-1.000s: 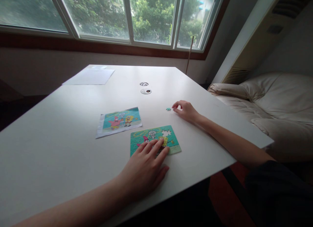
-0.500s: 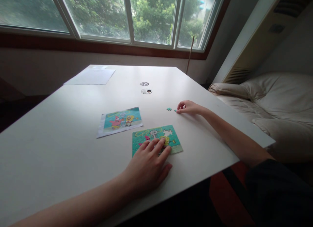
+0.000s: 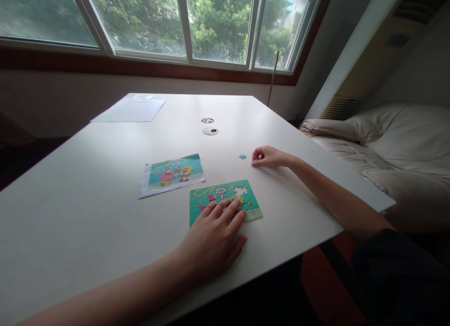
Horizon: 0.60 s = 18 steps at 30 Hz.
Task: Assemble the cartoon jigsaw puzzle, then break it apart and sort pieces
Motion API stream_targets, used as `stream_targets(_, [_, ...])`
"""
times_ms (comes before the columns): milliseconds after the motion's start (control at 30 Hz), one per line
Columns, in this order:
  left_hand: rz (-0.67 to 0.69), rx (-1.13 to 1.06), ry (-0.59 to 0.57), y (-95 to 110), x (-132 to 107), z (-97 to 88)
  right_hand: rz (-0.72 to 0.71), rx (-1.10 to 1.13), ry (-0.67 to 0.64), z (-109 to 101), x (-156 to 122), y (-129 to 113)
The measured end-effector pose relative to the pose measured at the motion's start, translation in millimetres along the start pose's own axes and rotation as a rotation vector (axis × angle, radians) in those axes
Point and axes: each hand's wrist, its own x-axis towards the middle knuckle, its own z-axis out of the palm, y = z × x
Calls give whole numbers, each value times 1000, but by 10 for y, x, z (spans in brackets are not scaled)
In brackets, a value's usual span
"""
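My left hand (image 3: 216,237) lies flat with fingers spread on the lower part of a green cartoon jigsaw puzzle (image 3: 200,202), hiding some of its picture. A white gap shows in the puzzle's upper right. Beyond it to the right, my right hand (image 3: 269,156) is pinched, thumb against fingers, on a small puzzle piece (image 3: 255,160) that is mostly hidden by the fingertips. Just left of those fingertips, a loose green puzzle piece (image 3: 243,156) rests on the table. Left of the puzzle lies a printed picture sheet (image 3: 174,174) with the same cartoon scene.
Farther back on the white table (image 3: 87,199) are two small round printed items (image 3: 210,131), one behind the other. White paper (image 3: 130,110) lies at the far left corner. A cream leather sofa (image 3: 404,148) stands beyond the right edge, and a window (image 3: 218,26) is behind.
The fingers of my right hand have closed over the right-hand loose piece, which is now mostly covered. My left hand has stayed on the puzzle.
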Motion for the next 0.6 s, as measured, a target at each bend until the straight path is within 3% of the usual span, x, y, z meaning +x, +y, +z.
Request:
stream_targets(300, [-3, -1, -19, 17, 2, -20, -240, 73, 38, 35, -119, -224])
stream_targets(600, [10, 0, 12, 5, -2, -8, -216, 426, -10, 246, -237, -458])
